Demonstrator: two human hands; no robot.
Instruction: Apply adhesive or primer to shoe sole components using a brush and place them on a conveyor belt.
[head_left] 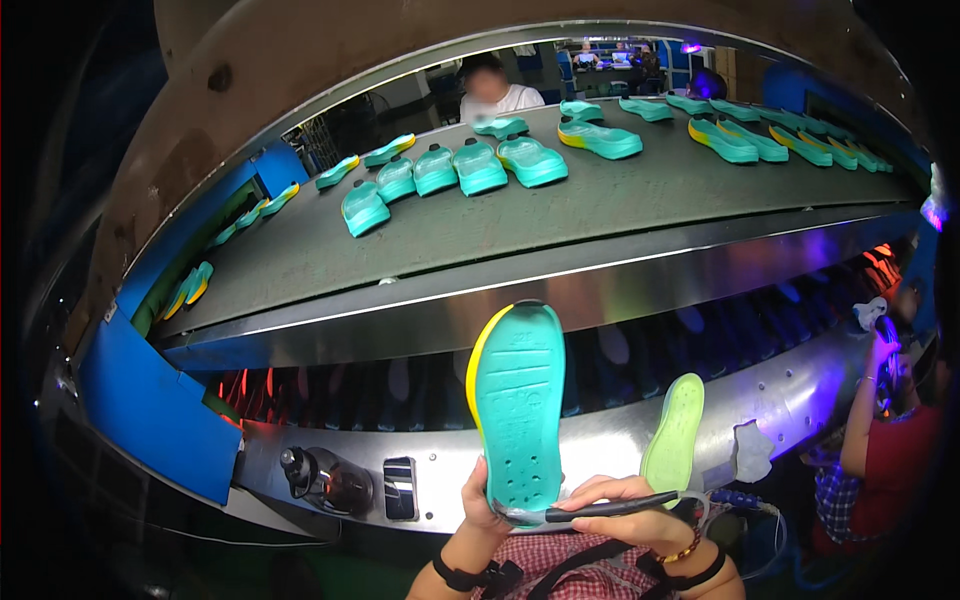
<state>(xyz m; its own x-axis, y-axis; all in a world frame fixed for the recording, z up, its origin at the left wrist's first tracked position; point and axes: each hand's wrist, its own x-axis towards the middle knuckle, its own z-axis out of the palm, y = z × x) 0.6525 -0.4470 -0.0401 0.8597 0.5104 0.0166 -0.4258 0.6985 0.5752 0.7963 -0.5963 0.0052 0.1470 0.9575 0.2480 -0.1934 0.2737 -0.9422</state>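
I hold a teal shoe sole (pixel 522 400) upright in front of me, its yellow side edge on the left and a dark patch at its top end. My left hand (pixel 481 497) is closed round its lower left edge. In my right hand (pixel 618 506) is a slim black-handled tool (pixel 600 509), held level between the fingers. The tool's left end meets the sole's bottom rim; its exact shape there is hard to make out. Just beyond my right hand, a pale green insole (pixel 672 430) leans on the metal ledge.
A dark conveyor belt (pixel 420 245) carries several teal and yellow soles. Below it runs a darker level with red glowing ends. On the metal ledge (pixel 440 450) are a dark bottle (pixel 328 480), a phone (pixel 400 488) and a torn pale scrap (pixel 752 452). Other people work at right and behind.
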